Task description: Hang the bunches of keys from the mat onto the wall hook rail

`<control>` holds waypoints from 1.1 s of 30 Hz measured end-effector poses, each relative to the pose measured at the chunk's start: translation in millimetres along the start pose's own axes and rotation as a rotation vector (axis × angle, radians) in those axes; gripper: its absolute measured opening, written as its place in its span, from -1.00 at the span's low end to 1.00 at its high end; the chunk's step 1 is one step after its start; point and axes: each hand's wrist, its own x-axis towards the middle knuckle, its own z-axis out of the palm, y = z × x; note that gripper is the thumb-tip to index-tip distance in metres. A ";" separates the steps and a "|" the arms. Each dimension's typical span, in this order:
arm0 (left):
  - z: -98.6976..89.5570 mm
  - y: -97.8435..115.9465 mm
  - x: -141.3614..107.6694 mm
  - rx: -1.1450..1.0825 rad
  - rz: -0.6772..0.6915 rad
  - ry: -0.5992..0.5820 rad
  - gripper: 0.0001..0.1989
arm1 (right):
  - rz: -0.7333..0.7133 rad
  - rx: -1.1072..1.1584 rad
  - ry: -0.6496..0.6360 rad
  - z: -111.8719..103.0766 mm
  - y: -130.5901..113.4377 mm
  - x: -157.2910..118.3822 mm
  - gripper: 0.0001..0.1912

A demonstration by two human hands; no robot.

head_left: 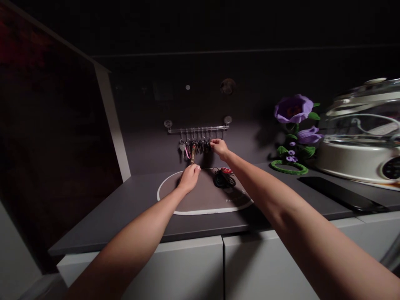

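Note:
A clear rack [198,129] is fixed to the dark wall, with several hooks and keys [183,147] hanging from it. My right hand [219,148] is at the right end of the row of keys, its thumb and fingertips pinched at a key ring. Below the rack, my left hand [189,178] is over the oval mat [200,200], its fingers curled together beneath a hanging brown tag [193,154]; whatever is inside them is hidden. On the mat lies a coiled black cable bundle [224,179] with a red piece on it.
Purple felt flowers [293,109] with a green ring base stand at the right of the counter [125,208]. Beyond them is a white appliance [353,160] with a clear cover. A flat black object [340,193] lies in front. White cabinet fronts [193,266] are below.

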 end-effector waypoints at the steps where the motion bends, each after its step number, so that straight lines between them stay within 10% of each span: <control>1: 0.1 -0.4 0.0 -0.001 0.000 -0.003 -0.74 | 0.021 -0.007 0.001 -0.5 -1.3 -1.1 -0.89; 33: 0.7 8.5 -3.5 0.289 0.050 -0.159 -0.75 | 0.151 -0.076 0.047 -35.7 -44.2 -87.7 -0.69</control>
